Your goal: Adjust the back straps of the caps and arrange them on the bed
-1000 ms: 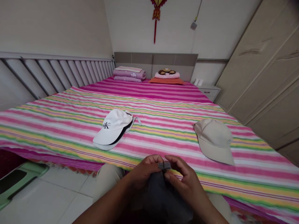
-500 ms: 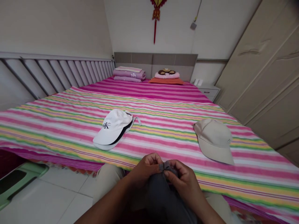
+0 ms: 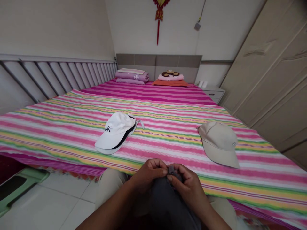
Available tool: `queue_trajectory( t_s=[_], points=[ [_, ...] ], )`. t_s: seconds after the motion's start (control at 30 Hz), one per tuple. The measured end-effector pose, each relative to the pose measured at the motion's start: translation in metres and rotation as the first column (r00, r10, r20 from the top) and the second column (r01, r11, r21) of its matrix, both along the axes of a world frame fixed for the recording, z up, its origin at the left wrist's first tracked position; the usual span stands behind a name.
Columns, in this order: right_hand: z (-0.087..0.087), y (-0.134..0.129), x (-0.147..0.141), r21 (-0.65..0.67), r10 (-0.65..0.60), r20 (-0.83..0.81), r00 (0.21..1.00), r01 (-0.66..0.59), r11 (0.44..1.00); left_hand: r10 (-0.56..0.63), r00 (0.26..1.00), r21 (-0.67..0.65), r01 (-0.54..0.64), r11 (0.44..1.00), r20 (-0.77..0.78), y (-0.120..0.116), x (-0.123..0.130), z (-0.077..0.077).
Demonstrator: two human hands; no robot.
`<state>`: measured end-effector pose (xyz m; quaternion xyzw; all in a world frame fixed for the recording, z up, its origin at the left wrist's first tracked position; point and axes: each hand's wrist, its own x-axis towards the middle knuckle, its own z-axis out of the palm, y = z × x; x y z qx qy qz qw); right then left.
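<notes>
A dark grey cloth item (image 3: 165,201), perhaps a cap, hangs between my hands at the bed's near edge. My left hand (image 3: 151,174) pinches its upper edge with thumb and fingers. Close beside it, my right hand (image 3: 185,182) grips the same edge near a small grey strap. The lower part of the item is dark and partly hidden by my hands. On the striped sheet, a white cap with black letters (image 3: 117,127) lies to the left, stacked over a darker and another pale cap. A beige cap (image 3: 219,143) rests to the right.
Folded purple bedding (image 3: 131,76) and a pink pillow on orange cloth (image 3: 170,82) lie by the headboard (image 3: 144,60). A green stool (image 3: 26,182) stands at lower left. A white railing (image 3: 62,73) runs along the left; a nightstand (image 3: 214,94) stands at right.
The fingers of my left hand have shifted slightly right along the strap, covering more of it. The caps on the bed stay where they were.
</notes>
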<state>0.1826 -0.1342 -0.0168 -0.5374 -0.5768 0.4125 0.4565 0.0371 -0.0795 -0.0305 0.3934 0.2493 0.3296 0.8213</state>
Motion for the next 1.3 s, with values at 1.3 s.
queue_trajectory(
  t_s=[1.3],
  points=[
    [0.038, 0.021, 0.022, -0.119, 0.11, -0.824, 0.556, -0.359, 0.926, -0.46, 0.886, -0.053, 0.458, 0.888, -0.053, 0.042, -0.027, 0.002]
  ],
)
